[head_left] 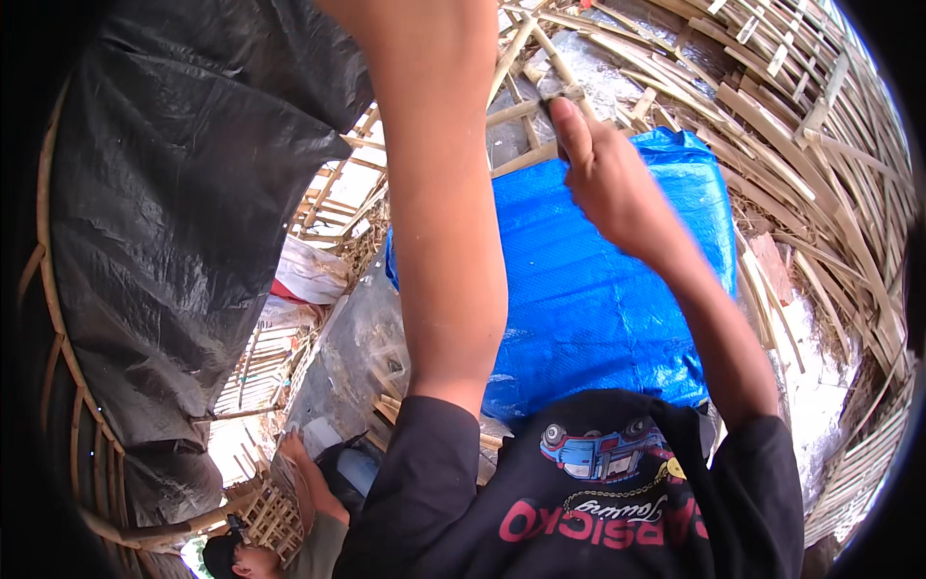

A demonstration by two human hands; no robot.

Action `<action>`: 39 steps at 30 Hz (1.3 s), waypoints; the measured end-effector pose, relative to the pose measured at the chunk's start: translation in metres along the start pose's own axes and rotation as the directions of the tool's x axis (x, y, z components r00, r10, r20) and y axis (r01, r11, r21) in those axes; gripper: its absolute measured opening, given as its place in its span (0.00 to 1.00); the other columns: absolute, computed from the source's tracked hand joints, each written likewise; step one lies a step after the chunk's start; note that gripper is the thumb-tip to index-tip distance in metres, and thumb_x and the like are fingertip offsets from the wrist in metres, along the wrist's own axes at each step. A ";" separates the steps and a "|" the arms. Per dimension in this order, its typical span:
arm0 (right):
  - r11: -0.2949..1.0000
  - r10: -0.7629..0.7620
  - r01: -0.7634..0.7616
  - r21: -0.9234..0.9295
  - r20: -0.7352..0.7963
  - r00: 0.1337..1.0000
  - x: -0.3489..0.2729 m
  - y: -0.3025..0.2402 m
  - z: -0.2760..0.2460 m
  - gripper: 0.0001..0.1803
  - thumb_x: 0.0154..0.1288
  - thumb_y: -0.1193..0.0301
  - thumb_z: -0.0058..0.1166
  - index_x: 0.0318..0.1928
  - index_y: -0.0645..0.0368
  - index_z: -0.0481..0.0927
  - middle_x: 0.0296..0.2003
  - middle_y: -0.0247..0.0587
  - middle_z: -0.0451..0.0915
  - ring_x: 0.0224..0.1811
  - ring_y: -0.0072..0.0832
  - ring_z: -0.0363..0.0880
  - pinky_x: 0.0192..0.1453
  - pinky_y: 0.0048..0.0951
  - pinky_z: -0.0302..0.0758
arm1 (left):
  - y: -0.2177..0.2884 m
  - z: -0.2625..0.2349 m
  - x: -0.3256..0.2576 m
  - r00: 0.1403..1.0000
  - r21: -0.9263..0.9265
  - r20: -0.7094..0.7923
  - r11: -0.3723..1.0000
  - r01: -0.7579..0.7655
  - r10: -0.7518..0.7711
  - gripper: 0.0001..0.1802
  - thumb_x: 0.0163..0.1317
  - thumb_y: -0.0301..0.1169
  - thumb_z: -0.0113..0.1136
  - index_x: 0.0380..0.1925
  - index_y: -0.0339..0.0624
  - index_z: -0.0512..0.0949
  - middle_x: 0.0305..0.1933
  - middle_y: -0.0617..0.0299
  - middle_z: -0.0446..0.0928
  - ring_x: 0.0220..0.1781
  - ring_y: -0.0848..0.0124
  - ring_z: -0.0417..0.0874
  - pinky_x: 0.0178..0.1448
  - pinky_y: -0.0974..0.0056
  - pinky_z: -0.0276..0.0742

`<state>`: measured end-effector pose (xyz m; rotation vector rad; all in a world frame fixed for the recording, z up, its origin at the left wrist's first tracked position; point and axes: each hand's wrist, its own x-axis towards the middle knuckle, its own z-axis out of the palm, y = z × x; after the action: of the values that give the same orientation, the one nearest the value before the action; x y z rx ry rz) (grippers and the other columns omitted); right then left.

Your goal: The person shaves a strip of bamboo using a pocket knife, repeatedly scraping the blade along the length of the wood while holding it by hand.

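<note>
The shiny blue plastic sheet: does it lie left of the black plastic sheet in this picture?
No: the blue sheet, partly hidden behind the person's right hand, shows to the right of the black sheet.

- head view; left of two fisheye cameras side by side on the person's head; upright, unmirrored;
- faces steeply down, over the wearer's own black shirt (579, 487) at the lower edge;
- left forearm (446, 193) very near the lens, cut by the top edge; right hand (614, 183) farther off;
- very wide; takes in black sheeting (174, 212) leftward, bamboo strips (772, 125) rightward; straight edges bow rimward
</note>
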<state>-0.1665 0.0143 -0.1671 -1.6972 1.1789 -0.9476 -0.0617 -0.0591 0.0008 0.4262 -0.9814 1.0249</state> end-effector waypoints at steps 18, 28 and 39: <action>0.951 -0.213 0.168 -0.261 -0.156 0.965 0.003 0.007 -0.004 0.33 0.81 0.48 0.40 0.30 0.68 0.71 0.21 0.69 0.76 0.29 0.67 0.77 0.34 0.59 0.72 | 0.002 -0.017 0.018 0.608 -0.192 0.475 0.599 0.777 -0.636 0.29 0.79 0.44 0.47 0.15 0.48 0.62 0.15 0.73 0.60 0.14 0.82 0.60 0.19 0.69 0.51; 0.850 -0.164 0.220 -0.479 0.157 0.974 0.017 -0.005 -0.028 0.34 0.80 0.45 0.40 0.33 0.68 0.74 0.16 0.54 0.76 0.19 0.51 0.81 0.24 0.51 0.74 | 0.006 -0.032 0.024 0.554 -0.287 0.430 0.475 0.832 -0.713 0.29 0.79 0.45 0.49 0.15 0.49 0.62 0.15 0.74 0.59 0.13 0.82 0.59 0.17 0.72 0.52; 0.978 -0.088 0.053 -0.200 -0.167 0.982 0.046 0.001 -0.095 0.38 0.79 0.39 0.37 0.27 0.64 0.73 0.17 0.36 0.70 0.20 0.25 0.69 0.32 0.35 0.69 | -0.003 -0.024 0.026 0.560 -0.353 0.529 0.435 0.828 -0.638 0.28 0.78 0.42 0.47 0.15 0.46 0.64 0.14 0.70 0.61 0.14 0.79 0.63 0.20 0.70 0.55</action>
<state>-0.2408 -0.0500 -0.1288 -1.8510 1.3722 -1.0719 -0.0438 -0.0305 0.0105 0.4583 -1.1633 -0.2158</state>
